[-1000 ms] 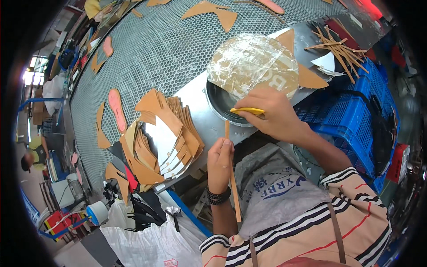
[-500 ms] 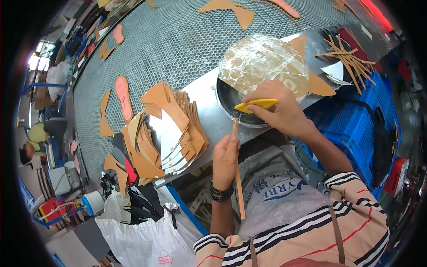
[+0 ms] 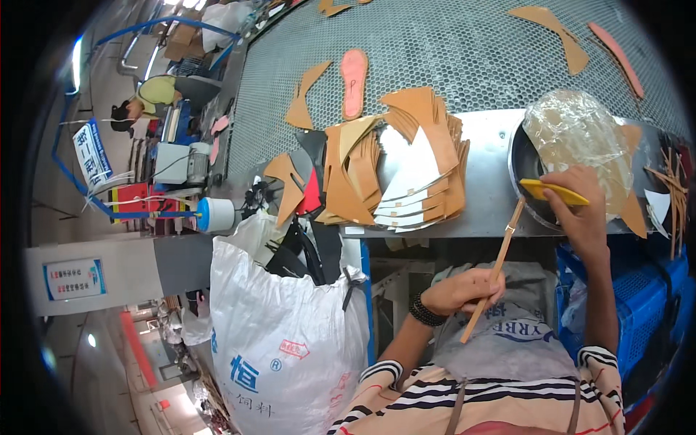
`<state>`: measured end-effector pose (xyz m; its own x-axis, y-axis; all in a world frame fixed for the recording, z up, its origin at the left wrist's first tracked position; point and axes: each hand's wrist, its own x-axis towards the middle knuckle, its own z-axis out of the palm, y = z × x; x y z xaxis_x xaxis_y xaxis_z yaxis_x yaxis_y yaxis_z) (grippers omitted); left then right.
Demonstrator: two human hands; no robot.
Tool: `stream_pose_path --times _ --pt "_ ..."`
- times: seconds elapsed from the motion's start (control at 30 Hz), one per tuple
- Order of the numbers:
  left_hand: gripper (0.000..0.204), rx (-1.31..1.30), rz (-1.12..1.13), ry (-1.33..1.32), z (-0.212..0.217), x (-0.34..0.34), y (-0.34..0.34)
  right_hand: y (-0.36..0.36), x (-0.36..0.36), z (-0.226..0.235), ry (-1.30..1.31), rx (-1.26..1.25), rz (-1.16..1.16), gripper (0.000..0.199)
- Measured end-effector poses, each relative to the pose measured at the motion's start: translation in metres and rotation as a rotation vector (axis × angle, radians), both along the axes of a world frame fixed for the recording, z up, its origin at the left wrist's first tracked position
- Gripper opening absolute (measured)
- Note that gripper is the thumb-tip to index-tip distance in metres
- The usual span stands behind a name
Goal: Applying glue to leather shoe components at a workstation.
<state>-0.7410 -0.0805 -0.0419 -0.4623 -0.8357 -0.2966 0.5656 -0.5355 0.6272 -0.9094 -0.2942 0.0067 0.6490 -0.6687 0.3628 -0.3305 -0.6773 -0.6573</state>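
Observation:
My left hand [image 3: 470, 286] pinches a narrow tan leather strip [image 3: 500, 257] near its lower end. The strip slants up toward the metal bowl [image 3: 513, 148], its upper tip close to the rim. A small pale band or fitting shows partway along it. Closed around a flat yellow scraper-like tool [image 3: 554, 192], my right hand [image 3: 582, 206] is at the near side of the bowl, with the tool over its opening. Crinkled clear plastic over brown card [image 3: 576, 134] covers much of the bowl; its contents are hardly visible.
Stacked tan and white cut pieces [image 3: 428, 170] lie left of the bowl on the metal ledge [image 3: 493, 130]. Beyond is a perforated table [image 3: 449, 58] with a pink sole shape [image 3: 354, 83]. Thin strips [image 3: 676, 196] lie at right, above a blue crate [image 3: 623, 283]. A white sack [image 3: 286, 348] stands left.
The view has swung left, so the bowl and both hands appear farther right. My left hand with the strip is lower and farther from the bowl. My right hand still holds the yellow tool there.

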Motion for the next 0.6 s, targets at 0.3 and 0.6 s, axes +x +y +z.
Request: stream_pose_path --times 0.3,0.6 --pt "0.023 -0.128 0.846 -0.517 0.024 -0.005 -0.044 -0.002 -0.023 -0.010 0.025 0.004 -0.074 0.011" --pt "0.023 -0.242 1.019 -0.821 -0.018 -0.018 -0.105 0.014 -0.005 -0.012 -0.338 0.172 -0.256 0.013"
